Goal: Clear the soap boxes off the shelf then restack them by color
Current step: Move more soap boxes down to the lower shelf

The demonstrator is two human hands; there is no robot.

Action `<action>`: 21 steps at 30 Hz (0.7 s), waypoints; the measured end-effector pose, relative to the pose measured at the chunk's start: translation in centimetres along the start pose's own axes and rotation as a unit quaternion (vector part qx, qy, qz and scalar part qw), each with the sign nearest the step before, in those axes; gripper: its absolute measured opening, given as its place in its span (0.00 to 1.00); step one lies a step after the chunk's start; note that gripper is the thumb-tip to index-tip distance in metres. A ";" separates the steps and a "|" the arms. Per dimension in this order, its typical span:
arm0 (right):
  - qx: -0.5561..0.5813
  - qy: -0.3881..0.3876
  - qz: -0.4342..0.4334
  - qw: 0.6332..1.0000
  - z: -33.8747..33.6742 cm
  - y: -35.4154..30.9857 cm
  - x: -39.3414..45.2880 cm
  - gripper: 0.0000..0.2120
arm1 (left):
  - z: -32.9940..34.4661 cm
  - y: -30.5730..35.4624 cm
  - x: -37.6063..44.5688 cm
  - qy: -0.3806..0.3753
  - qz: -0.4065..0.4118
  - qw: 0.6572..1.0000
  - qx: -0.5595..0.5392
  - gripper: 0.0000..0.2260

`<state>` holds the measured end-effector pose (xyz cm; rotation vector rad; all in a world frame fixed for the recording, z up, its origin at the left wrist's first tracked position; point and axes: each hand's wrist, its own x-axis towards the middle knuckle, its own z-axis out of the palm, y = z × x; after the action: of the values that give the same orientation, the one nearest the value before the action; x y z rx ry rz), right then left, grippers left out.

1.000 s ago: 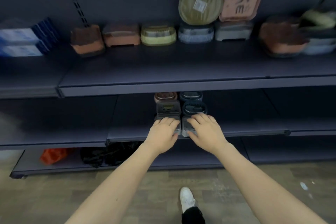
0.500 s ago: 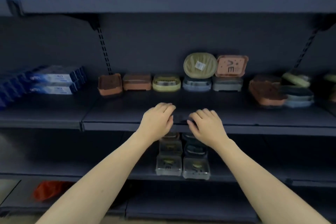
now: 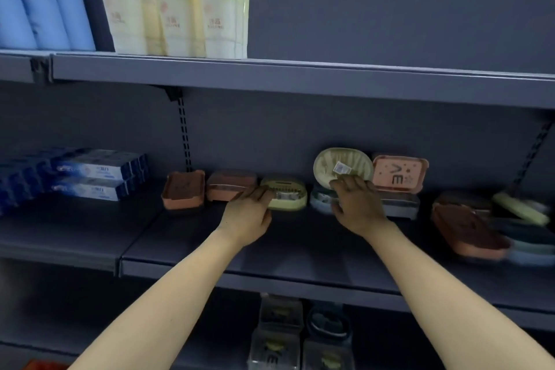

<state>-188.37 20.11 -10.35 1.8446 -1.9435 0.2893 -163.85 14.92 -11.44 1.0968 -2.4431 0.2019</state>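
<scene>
Soap boxes sit in a row along the back of the middle shelf (image 3: 300, 252), centre of frame. Left to right: an orange box (image 3: 182, 191) tilted up, a second orange box (image 3: 229, 185), a yellow-green box (image 3: 287, 194), a grey-blue box (image 3: 319, 200), a grey box (image 3: 401, 204). An oval green lid (image 3: 342, 165) and a pink rectangular lid (image 3: 399, 173) lean upright against the back panel, standing on the grey-blue and grey boxes.

Left hand (image 3: 249, 213): fingers extended, tips touching the left end of the yellow-green box; grip not closed. Right hand (image 3: 359, 204): fingers reaching onto the lower edge of the oval green lid, thumb spread low; whether it grips, cannot tell.

Right edge of frame: a blurred heap of soap boxes (image 3: 492, 228), orange, green and grey-blue.

Lower centre, on the shelf below: clear boxes (image 3: 277, 336) stacked beside dark ones (image 3: 329, 327).

Left of frame: blue toothpaste cartons (image 3: 90, 177). Upper left, top shelf: blue bottles (image 3: 39, 0) and pale refill pouches (image 3: 177, 3).
</scene>
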 end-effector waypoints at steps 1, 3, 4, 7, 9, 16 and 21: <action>-0.004 -0.006 0.001 1.000 0.1 0.5 0.9 0.24 | 0.2 0.0 0.4 -0.008 -0.006 1.000 0.003 0.19; -0.009 -0.010 0.012 1.000 0.2 1.4 2.8 0.30 | 0.8 0.0 0.9 -0.012 -0.009 1.000 0.001 0.20; -0.016 -0.009 0.018 1.000 0.3 1.8 3.7 0.33 | 1.0 0.0 1.1 -0.010 -0.009 1.000 -0.002 0.20; -0.034 -0.019 0.030 0.999 0.2 2.6 6.3 0.40 | 1.8 -0.3 1.4 -0.001 -0.010 1.000 -0.014 0.19; -0.037 -0.030 0.037 0.998 0.0 3.0 7.8 0.43 | 2.2 -0.7 1.6 -0.007 -0.017 1.000 -0.012 0.20; -0.046 -0.059 0.048 0.996 1.1 4.3 8.3 0.44 | 3.2 -0.9 2.2 -0.001 -0.013 1.000 -0.007 0.19; -0.077 0.019 0.054 0.995 1.4 3.9 6.4 0.41 | 3.7 -0.5 2.5 0.008 0.005 1.000 0.001 0.18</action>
<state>-192.57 14.17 -8.10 1.6289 -1.9850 0.2016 -166.16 11.73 -13.63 1.0799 -2.4358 0.2157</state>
